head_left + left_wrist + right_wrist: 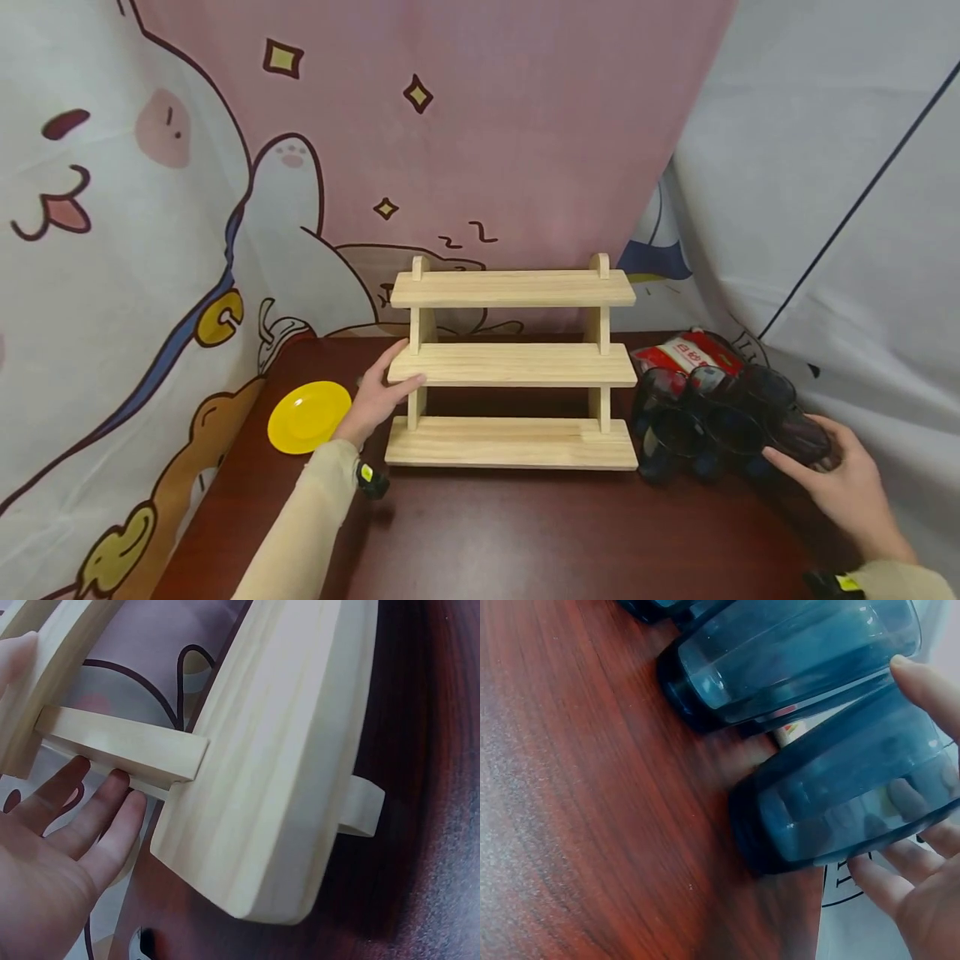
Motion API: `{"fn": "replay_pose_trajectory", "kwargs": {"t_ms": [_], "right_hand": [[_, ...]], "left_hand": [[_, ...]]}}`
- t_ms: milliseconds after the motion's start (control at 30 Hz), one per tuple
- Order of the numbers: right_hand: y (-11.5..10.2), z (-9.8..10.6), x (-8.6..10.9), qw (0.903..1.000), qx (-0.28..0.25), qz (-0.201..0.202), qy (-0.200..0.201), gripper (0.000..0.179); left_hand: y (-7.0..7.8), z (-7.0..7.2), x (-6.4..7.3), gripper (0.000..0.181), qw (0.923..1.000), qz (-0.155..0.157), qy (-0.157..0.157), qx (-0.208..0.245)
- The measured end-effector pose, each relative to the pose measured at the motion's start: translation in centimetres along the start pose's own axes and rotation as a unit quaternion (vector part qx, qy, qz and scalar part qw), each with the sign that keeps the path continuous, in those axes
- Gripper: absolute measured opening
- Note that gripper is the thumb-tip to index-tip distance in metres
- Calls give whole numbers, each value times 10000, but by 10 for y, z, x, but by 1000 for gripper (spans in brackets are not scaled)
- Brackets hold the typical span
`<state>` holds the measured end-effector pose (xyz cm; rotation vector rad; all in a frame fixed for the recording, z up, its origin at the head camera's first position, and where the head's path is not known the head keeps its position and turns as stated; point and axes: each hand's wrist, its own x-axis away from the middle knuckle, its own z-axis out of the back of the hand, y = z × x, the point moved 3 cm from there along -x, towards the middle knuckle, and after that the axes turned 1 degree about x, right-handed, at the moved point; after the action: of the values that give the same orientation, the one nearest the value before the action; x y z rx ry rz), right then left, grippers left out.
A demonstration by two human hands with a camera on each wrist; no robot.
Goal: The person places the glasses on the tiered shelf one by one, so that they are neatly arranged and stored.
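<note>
Left hand (378, 400) at the rack (510, 364), right hand (855, 483) around a glass (802, 440)

The left hand grasps the left end of the rack, at its middle shelf. The thumb lies over this shelf, and the other fingers reach to the upright beside it. The rack is made of pale wood, has three shelves in steps, and stands between the two hands, on the tabletop (562, 533).

The right hand grasps a dark blue glass, with the thumb on one side and the fingers curled on the other. This glass is at the near outer corner of a group; I cannot tell whether its base touches the tabletop. The other glasses (678, 432) stand close together, just to the left of the right hand.

Behind the glasses, farther from the person than the right hand, lies a red and white packet (690, 350). A yellow plate (307, 417) lies just to the left of the left hand. Both arms wear light sleeves (311, 496). Beyond the hands hangs a cloth (525, 125) with cartoon drawings, partly pink.
</note>
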<state>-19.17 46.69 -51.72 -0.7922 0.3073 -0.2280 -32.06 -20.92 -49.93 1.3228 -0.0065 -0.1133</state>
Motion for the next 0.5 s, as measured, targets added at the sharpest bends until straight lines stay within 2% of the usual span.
{"fn": "replay_pose_trajectory", "kwargs": {"t_ms": [267, 500], "right_hand": [[-1, 8, 9, 9968, -340, -340, 634, 90], [-25, 35, 13, 9935, -739, -202, 836, 82]], "left_hand": [[2, 0, 1, 80, 10000, -83, 45, -6], [1, -1, 0, 80, 10000, -9, 45, 9]]}}
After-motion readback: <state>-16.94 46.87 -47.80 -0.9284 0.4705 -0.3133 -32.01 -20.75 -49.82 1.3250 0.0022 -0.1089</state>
